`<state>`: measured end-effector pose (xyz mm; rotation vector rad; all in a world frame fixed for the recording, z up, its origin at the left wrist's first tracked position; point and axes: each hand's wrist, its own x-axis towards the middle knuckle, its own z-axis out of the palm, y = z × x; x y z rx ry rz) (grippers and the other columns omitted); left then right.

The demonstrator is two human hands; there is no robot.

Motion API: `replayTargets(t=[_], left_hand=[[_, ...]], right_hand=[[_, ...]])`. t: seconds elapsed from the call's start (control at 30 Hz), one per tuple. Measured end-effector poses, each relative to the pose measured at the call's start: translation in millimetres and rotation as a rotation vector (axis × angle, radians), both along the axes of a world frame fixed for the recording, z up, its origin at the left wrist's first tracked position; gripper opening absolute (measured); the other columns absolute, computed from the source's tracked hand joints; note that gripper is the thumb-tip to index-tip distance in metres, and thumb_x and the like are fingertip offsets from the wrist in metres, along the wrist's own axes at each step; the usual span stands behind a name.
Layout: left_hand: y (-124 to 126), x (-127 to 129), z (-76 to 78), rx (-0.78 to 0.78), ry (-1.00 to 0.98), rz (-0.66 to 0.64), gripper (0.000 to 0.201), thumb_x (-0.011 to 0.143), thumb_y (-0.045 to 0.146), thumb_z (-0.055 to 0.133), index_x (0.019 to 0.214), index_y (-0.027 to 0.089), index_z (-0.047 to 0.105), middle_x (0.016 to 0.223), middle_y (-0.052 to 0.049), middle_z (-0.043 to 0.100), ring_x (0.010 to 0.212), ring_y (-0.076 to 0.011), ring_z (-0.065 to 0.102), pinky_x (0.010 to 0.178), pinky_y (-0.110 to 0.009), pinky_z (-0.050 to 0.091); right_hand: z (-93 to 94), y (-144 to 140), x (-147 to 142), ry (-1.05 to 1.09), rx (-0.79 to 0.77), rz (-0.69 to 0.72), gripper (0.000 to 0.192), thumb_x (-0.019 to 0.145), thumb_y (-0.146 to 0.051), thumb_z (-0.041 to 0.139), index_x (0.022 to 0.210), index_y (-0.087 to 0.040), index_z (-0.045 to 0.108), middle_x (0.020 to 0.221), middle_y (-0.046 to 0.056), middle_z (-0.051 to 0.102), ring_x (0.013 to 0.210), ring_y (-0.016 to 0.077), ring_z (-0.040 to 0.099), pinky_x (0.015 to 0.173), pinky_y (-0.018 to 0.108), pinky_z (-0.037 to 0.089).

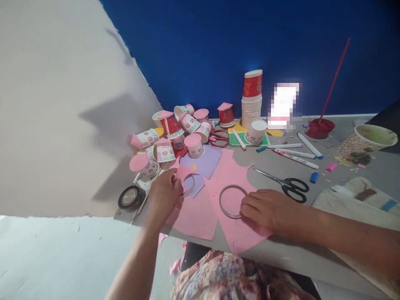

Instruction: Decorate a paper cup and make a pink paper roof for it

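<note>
A grey ring (222,208) lies flat on a pink paper sheet (231,233) whose far edge has curved cut-outs. My right hand (265,210) has its fingers curled on the ring's right side. To the left, my left hand (165,191) is closed at a pointed pink paper scrap (186,171), its fingertips partly hidden. Beside those fingertips a second grey ring (193,183) shows in part; whether the hand touches it I cannot tell. Another pink sheet (196,221) lies below it, and a purple sheet (208,160) lies behind.
Decorated paper cups (194,146) with pink tops crowd the left back. Black-handled scissors (284,181) lie right of the sheets, near several markers (295,158). A cup stack (251,100) stands by the blue wall. Black tape (131,197) sits at the left edge, a cloth (353,200) at the right.
</note>
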<state>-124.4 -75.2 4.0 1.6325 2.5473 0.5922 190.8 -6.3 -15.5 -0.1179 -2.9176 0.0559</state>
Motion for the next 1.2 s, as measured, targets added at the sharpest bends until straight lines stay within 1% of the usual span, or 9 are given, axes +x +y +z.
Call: replayTargets(t=[0.27,0.33,0.4,0.47,0.57,0.8,0.93,1.07,1.2], left_hand=[[16,-10,25.6,0.083,0.282,0.167,0.046,0.094,0.025,0.051,0.137,0.013,0.063,0.126,-0.024,0.068,0.118,-0.0439,0.065,0.093,-0.055,0.052],[8,8,22.4,0.217,0.383,0.028,0.052,0.095,0.028,0.056,0.144,0.01,0.056,0.145,-0.03,0.054,0.138,-0.0475,0.051,0.105,-0.061,0.047],[-6,33,12.6,0.334,0.362,-0.258,0.043,0.098,0.025,0.055,0.139,0.012,0.057,0.146,-0.026,0.055,0.143,-0.04,0.05,0.112,-0.055,0.045],[-21,60,0.2,0.267,0.289,-0.632,0.029,0.099,0.023,0.056,0.127,0.018,0.062,0.137,-0.019,0.064,0.145,-0.0353,0.051,0.116,-0.054,0.042],[-38,94,-13.5,0.055,0.158,-0.901,0.022,0.102,0.03,0.058,0.12,0.02,0.063,0.13,-0.014,0.07,0.14,-0.032,0.056,0.118,-0.056,0.039],[-36,107,-9.1,-0.102,0.099,-0.965,0.008,0.101,0.027,0.058,0.106,0.021,0.062,0.112,-0.011,0.072,0.13,-0.0364,0.062,0.109,-0.067,0.043],[-19,101,5.2,-0.087,0.034,-1.002,0.006,0.101,0.025,0.057,0.104,0.023,0.063,0.106,-0.008,0.071,0.107,-0.0295,0.069,0.099,-0.056,0.054],[18,103,11.5,0.039,0.024,-0.864,0.067,0.092,0.031,0.073,0.149,0.018,0.042,0.144,-0.022,0.057,0.131,-0.0366,0.06,0.101,-0.053,0.056],[53,115,7.4,-0.113,0.014,-0.923,0.102,0.078,0.035,0.089,0.158,0.02,0.027,0.15,-0.022,0.056,0.137,-0.0406,0.057,0.108,-0.059,0.052]], right_hand=[[-5.4,-1,2,-0.059,-0.031,-0.016,0.014,0.095,-0.005,0.056,0.096,-0.017,0.064,0.09,0.006,0.069,0.077,0.0221,0.059,0.068,0.036,0.041],[-4.6,0,4,-0.072,-0.042,-0.038,0.013,0.095,-0.006,0.058,0.096,-0.017,0.065,0.091,0.007,0.069,0.078,0.0225,0.059,0.069,0.036,0.042],[-5.5,1,9,-0.076,-0.053,-0.063,0.013,0.094,-0.006,0.058,0.095,-0.017,0.065,0.091,0.007,0.068,0.078,0.0223,0.059,0.069,0.036,0.042],[-6.5,2,18,-0.077,-0.072,-0.093,0.014,0.094,-0.006,0.058,0.093,-0.018,0.064,0.09,0.006,0.068,0.077,0.0218,0.059,0.067,0.035,0.041],[-6.2,3,34,-0.066,-0.087,-0.156,0.016,0.091,-0.003,0.059,0.091,-0.019,0.064,0.087,0.005,0.066,0.075,0.0209,0.058,0.067,0.034,0.04],[-3.3,7,44,0.141,-0.07,-0.274,0.022,0.1,-0.005,0.048,0.094,-0.017,0.065,0.094,0.008,0.064,0.076,0.0189,0.056,0.067,0.032,0.041],[-6.7,18,31,0.087,-0.091,-0.301,0.02,0.096,-0.003,0.051,0.091,-0.016,0.065,0.091,0.007,0.062,0.073,0.0187,0.054,0.063,0.032,0.037],[-10.1,26,31,0.039,-0.137,-0.32,0.014,0.1,-0.011,0.054,0.099,-0.017,0.067,0.096,0.008,0.065,0.073,0.0182,0.055,0.06,0.031,0.034],[-10.0,34,56,0.03,-0.17,-0.473,0.012,0.1,-0.016,0.056,0.104,-0.018,0.067,0.104,0.009,0.066,0.075,0.0187,0.058,0.063,0.031,0.037]])
